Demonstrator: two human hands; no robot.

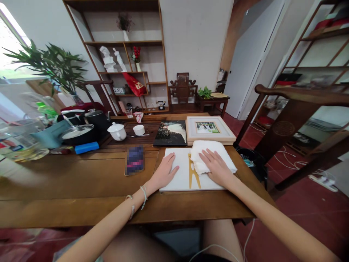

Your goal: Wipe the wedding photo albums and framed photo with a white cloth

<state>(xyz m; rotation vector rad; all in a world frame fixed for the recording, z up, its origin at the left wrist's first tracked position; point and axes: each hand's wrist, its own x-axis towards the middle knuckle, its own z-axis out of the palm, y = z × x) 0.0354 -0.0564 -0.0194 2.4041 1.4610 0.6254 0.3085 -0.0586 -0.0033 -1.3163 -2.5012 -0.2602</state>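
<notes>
A white rectangular panel (178, 182) with a gold, two-legged shape (194, 179) on its face lies flat near the table's front edge. My left hand (164, 170) rests open on the panel's left edge, fingers stretched out and thumb apart. Over the panel's upper right part sits a folded white cloth (225, 154), which covers some of the gold shape. My right hand (216, 167) lies flat on top of that cloth with its fingers spread. Neither hand is closed around anything.
Behind the panel are a dark photo panel (170, 134) and a light wooden picture frame (211, 139). A white lidded cup (116, 131), small white bowl (139, 130), blue box (86, 147) and black kettle (96, 122) stand leftward. A wooden chair (286, 120) is right.
</notes>
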